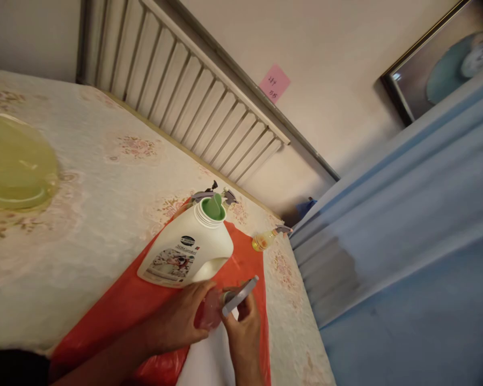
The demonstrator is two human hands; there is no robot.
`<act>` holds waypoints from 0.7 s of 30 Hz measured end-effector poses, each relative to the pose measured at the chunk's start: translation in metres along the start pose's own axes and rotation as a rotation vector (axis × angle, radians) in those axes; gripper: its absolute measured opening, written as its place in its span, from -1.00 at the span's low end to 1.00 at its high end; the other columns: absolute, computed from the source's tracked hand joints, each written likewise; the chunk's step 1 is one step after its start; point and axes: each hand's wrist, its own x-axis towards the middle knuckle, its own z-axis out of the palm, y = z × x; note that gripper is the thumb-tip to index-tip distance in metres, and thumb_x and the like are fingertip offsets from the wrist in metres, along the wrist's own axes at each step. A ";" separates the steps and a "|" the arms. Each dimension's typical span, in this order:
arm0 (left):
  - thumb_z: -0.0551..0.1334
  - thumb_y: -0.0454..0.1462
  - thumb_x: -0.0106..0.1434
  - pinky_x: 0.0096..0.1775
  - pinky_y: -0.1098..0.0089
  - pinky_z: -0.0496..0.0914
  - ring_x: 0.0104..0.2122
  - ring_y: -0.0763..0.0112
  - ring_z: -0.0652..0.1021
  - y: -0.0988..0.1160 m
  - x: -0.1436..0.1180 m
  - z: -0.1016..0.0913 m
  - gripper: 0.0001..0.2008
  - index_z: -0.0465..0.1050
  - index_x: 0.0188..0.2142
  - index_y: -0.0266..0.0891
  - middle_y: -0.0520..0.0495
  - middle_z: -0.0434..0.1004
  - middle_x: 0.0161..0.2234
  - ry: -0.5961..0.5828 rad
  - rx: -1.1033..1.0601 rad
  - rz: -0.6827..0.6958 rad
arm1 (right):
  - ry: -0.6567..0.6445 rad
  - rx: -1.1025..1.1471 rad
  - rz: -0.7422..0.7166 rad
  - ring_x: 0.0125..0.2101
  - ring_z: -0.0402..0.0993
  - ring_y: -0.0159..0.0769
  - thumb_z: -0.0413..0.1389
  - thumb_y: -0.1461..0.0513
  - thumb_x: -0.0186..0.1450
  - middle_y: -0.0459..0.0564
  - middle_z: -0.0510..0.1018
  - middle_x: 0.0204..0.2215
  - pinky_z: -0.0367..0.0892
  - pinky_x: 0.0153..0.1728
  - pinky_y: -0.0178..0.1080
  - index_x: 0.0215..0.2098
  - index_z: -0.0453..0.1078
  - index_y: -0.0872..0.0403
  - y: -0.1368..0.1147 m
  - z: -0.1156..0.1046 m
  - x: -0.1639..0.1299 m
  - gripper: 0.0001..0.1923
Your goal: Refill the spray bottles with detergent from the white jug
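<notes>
One small pink spray bottle (210,310) sits low in the view, held between the person's two hands: the left hand (181,321) wraps its fingers around the translucent body, and the right hand (243,327) pinches the grey spray head (239,296) at its top. Just beyond the hands stands one large white detergent jug (189,244), uncapped, its green pouring spout (213,208) showing at the neck, with a printed label on its side. One small yellow spray bottle (263,240) lies on its side near the bed's edge, to the right of the jug and apart from it. Behind the jug's neck, two grey spray heads (215,194) peek out; what they are fitted to is hidden. All this rests on one orange-red plastic sheet (121,316) spread over a bed (84,214) covered in pale floral cloth. One blurred yellow-green basin (16,166) sits at the left. One white radiator (185,91) runs along the beige wall, one pink note (274,83) is stuck above it, and blue fabric (406,225) fills the right side.
</notes>
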 end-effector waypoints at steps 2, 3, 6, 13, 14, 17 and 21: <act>0.26 -0.34 0.09 0.14 0.17 0.34 0.09 0.12 0.46 0.002 0.001 -0.001 -0.43 0.25 0.11 -0.08 -0.09 0.45 0.11 0.001 0.010 0.023 | 0.055 -0.021 -0.005 -0.31 0.57 -0.18 0.26 0.26 0.10 -0.02 0.63 -0.34 0.48 -0.23 -0.21 -0.28 0.45 0.07 0.000 0.007 0.001 -0.80; 0.25 -0.33 0.10 0.14 0.18 0.33 0.10 0.13 0.46 0.002 0.001 -0.001 -0.43 0.24 0.13 -0.07 -0.08 0.45 0.12 0.002 0.016 0.030 | 0.061 -0.030 -0.012 -0.33 0.57 -0.19 0.26 0.26 0.11 -0.03 0.62 -0.35 0.48 -0.24 -0.22 -0.28 0.44 0.07 -0.001 0.008 0.001 -0.80; 0.29 -0.31 0.07 0.17 0.16 0.31 0.15 0.08 0.42 -0.004 0.000 0.001 -0.34 0.19 0.18 -0.03 -0.08 0.40 0.17 0.008 0.027 0.020 | -0.018 -0.024 -0.066 -0.25 0.57 -0.16 0.23 0.20 0.18 0.00 0.63 -0.28 0.47 -0.19 -0.21 -0.18 0.45 0.06 -0.002 0.003 -0.001 -0.77; 0.30 -0.36 0.02 0.20 0.14 0.27 0.19 0.11 0.37 -0.012 -0.001 0.007 -0.25 0.15 0.21 -0.03 -0.10 0.37 0.19 0.020 0.007 -0.013 | -0.164 0.016 -0.052 -0.01 0.51 -0.06 0.17 0.20 0.23 0.06 0.61 -0.06 0.38 0.03 -0.08 -0.06 0.49 0.03 -0.001 -0.014 -0.004 -0.70; 0.30 -0.37 0.01 0.19 0.14 0.29 0.18 0.10 0.38 -0.012 -0.001 0.006 -0.25 0.15 0.21 -0.03 -0.09 0.38 0.18 0.014 -0.001 -0.016 | -0.128 0.028 -0.028 -0.07 0.54 -0.07 0.19 0.22 0.20 0.05 0.63 -0.12 0.41 -0.02 -0.10 -0.10 0.50 0.04 -0.001 -0.011 -0.003 -0.72; 0.28 -0.37 0.02 0.16 0.16 0.32 0.15 0.11 0.42 -0.012 0.000 0.005 -0.29 0.19 0.19 -0.01 -0.06 0.42 0.15 -0.005 -0.022 0.004 | 0.004 0.032 0.039 -0.22 0.58 -0.12 0.24 0.27 0.09 0.00 0.65 -0.26 0.46 -0.17 -0.17 -0.22 0.47 0.06 -0.001 0.003 -0.001 -0.74; 0.28 -0.33 0.04 0.18 0.11 0.30 0.17 0.04 0.40 -0.015 0.001 0.006 -0.29 0.19 0.20 0.02 -0.06 0.40 0.18 0.009 0.001 0.018 | 0.049 0.023 0.057 -0.28 0.58 -0.16 0.25 0.27 0.09 -0.03 0.64 -0.31 0.46 -0.26 -0.24 -0.24 0.44 0.06 -0.003 0.013 -0.001 -0.76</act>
